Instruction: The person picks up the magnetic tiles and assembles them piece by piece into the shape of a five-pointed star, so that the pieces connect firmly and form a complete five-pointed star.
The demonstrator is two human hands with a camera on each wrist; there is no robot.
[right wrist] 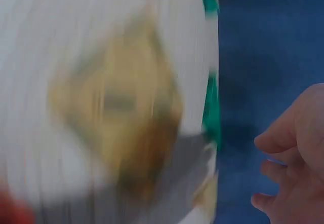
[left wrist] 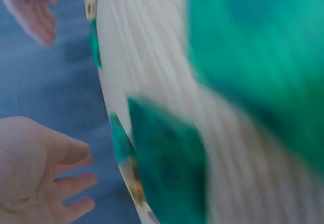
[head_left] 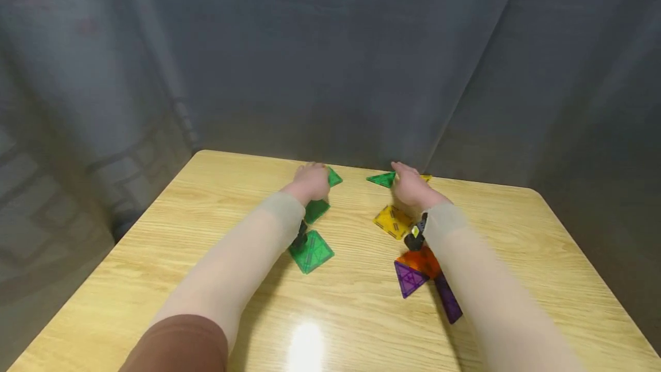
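Note:
Over the table's far edge, my left hand [head_left: 312,181] has its fingers relaxed and holds nothing. A green triangular tile [head_left: 334,177] shows just right of it, and a second green tile [head_left: 317,210] lies nearer, partly hidden by the wrist. My right hand [head_left: 409,187] is also empty, its fingers loosely bent in the right wrist view. Left of it lies a green triangle [head_left: 381,179]; beyond its other side a yellow tile [head_left: 426,178] peeks out. A yellow square tile [head_left: 393,221] sits on the near side of this hand, blurred in the right wrist view.
Closer to me, a green square tile [head_left: 312,252] lies under the left forearm's inner side. Orange [head_left: 419,261] and purple tiles [head_left: 411,278] cluster beside the right forearm. A dark grey curtain [head_left: 330,73] hangs right behind the wooden table [head_left: 232,188].

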